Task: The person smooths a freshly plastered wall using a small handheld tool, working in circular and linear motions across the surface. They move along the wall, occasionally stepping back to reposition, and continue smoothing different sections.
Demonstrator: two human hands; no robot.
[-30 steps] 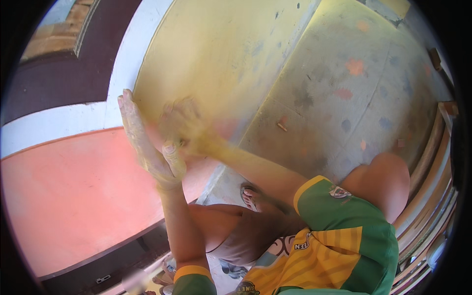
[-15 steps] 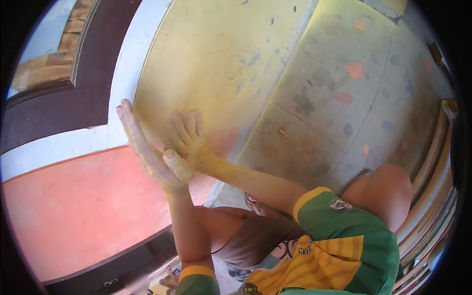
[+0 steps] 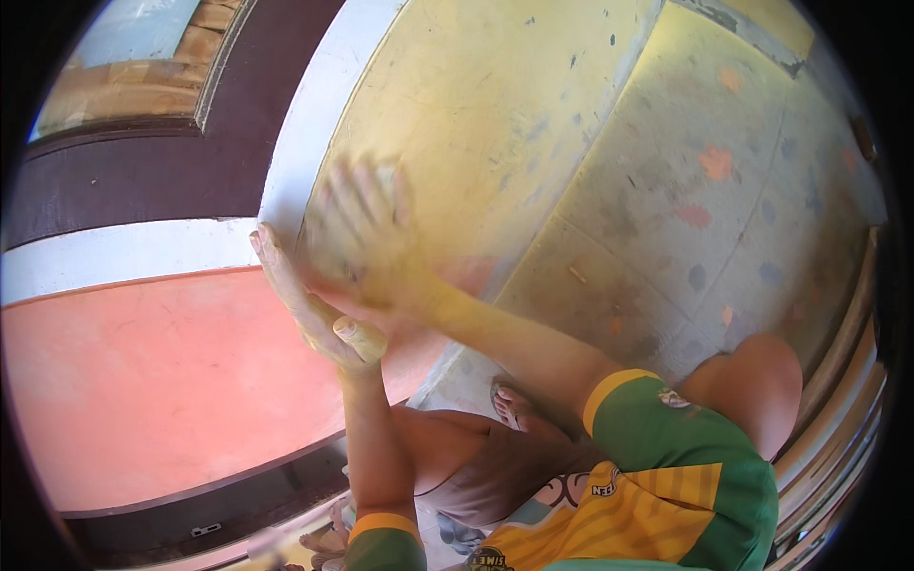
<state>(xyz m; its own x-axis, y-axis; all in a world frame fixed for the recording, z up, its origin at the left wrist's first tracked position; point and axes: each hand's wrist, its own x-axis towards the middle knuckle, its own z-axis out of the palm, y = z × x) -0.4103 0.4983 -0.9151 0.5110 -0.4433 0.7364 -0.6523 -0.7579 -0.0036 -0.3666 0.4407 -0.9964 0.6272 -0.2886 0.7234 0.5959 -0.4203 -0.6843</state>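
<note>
My left hand (image 3: pixel 307 306) lies flat, fingers straight and together, along the edge where the yellow painted surface (image 3: pixel 486 105) meets the orange-red surface (image 3: pixel 143 381). It holds nothing. My right hand (image 3: pixel 367 238) is pressed on the yellow surface just right of the left hand, fingers spread and blurred by motion. A pale patch shows under its fingertips; whether the hand holds anything is unclear. Both hands are dusted yellow.
A white band (image 3: pixel 314 114) and a dark brown band (image 3: pixel 133 176) border the yellow surface. Grey concrete floor (image 3: pixel 685 209) with paint spots lies to the right. My bent knee (image 3: pixel 752 376) and a foot in a sandal (image 3: pixel 514 404) are below.
My right hand has slid up and to the left over the yellow surface, now blurred. My left hand stays flat on the same edge.
</note>
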